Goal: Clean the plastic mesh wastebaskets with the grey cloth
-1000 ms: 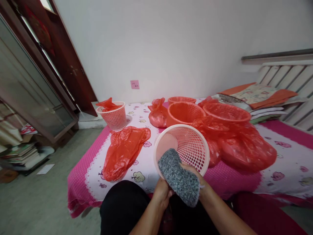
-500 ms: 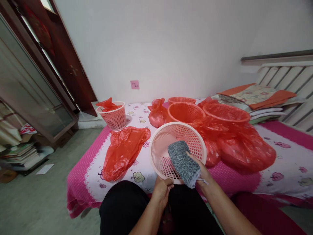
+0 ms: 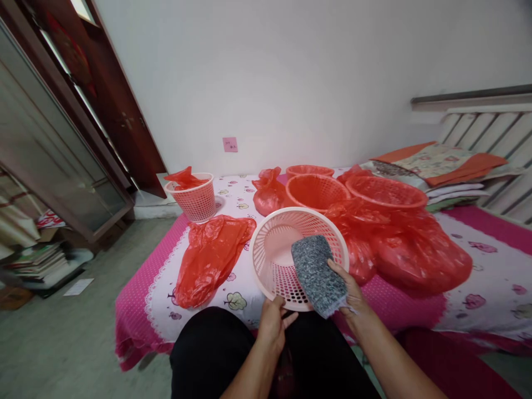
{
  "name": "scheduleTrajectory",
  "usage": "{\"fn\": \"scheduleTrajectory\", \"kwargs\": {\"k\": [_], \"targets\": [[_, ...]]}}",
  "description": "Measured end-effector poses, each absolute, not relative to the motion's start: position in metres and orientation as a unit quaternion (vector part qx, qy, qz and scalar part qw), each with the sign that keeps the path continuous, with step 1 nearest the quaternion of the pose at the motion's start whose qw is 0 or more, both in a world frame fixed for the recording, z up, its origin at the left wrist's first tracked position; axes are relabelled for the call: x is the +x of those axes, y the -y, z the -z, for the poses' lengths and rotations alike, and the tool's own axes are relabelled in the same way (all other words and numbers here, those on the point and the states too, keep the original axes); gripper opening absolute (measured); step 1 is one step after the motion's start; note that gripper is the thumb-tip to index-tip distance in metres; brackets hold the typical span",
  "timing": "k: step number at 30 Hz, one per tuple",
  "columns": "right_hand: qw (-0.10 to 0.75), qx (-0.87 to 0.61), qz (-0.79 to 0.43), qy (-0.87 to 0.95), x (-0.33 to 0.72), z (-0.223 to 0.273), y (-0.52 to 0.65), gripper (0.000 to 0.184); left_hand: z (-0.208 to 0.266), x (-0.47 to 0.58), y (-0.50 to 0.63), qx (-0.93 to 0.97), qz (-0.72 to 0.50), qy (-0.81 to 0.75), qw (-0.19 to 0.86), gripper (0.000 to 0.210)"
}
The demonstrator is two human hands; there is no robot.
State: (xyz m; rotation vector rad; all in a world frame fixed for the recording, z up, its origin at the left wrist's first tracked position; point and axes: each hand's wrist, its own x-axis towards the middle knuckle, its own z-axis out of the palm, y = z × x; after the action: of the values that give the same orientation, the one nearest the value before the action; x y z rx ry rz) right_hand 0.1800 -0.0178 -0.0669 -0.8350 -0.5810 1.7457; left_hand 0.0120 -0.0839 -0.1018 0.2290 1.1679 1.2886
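A pale pink plastic mesh basket [image 3: 266, 244] rests tilted over my lap, its open mouth turned towards me. My left hand [image 3: 274, 324] grips its near rim with the fingers closed on it. In my right hand [image 3: 349, 285] is a grey speckled scrubbing cloth [image 3: 318, 274], pinched at its right side and held in front of the basket's mouth. A white fringe shows along the cloth's lower edge. Left of the basket, a red plastic bag [image 3: 211, 260] lies flat on the bed.
Another pink basket [image 3: 195, 202] lined with a red bag stands at the bed's left end. Several baskets in red bags, one a red-lined basket [image 3: 318, 191], crowd the right. Folded bedding [image 3: 440, 160] is stacked by the radiator [image 3: 494, 149]. The patterned sheet [image 3: 235, 302] covers the bed.
The cloth has shifted slightly right and now shows more of its flat face. The basket has turned a little in my left hand, whose fingers have moved on the rim.
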Motion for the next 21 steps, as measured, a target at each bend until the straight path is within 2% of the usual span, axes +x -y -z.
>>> {"fn": "scheduleTrajectory", "kwargs": {"k": [6,12,16,21], "targets": [[0.529,-0.355,-0.713,0.291,0.180,0.067,0.016,0.053,0.101,0.015,0.080,0.092,-0.628,-0.440,0.635,0.044],[0.533,-0.371,-0.703,0.291,0.177,0.068,0.013,0.047,0.102,0.022,0.080,0.113,-0.568,-0.452,0.678,0.025],[0.525,-0.382,-0.683,0.334,0.174,0.068,0.010,0.048,0.104,0.021,0.082,0.111,-0.568,-0.481,0.658,0.025],[0.539,-0.444,-0.587,0.409,0.171,0.079,0.000,0.046,0.109,0.019,0.080,0.109,-0.570,-0.525,0.623,0.024]]}}
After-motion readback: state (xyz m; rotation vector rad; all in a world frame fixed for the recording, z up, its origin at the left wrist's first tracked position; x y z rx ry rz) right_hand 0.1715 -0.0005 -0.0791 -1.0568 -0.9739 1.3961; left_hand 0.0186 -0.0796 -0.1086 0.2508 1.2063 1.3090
